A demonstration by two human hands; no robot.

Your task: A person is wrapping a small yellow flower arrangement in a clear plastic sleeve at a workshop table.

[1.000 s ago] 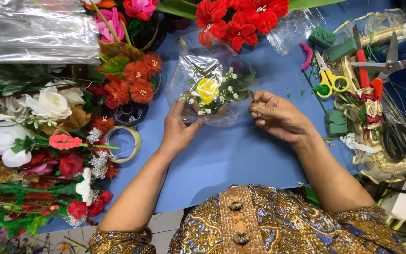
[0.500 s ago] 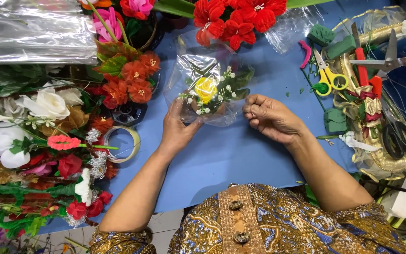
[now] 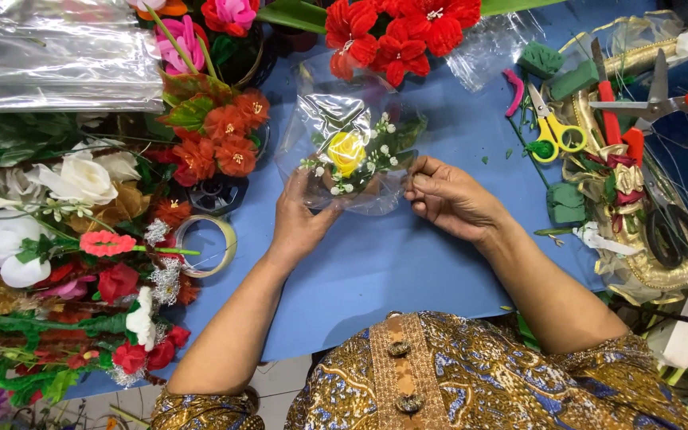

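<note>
The left hand gripped the lower edge of a clear cellophane wrap around a small yellow rose posy, held over the blue bench. The right hand, fingers curled, pinched the wrap's right edge. Orange fabric flowers crowded the left; yellow-handled scissors lay right.

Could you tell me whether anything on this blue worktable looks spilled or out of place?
Only small green trimmings lie scattered on the blue table beside the yellow-handled scissors; nothing looks damaged, and both hands hold the clear-wrapped yellow rose posy.
</note>
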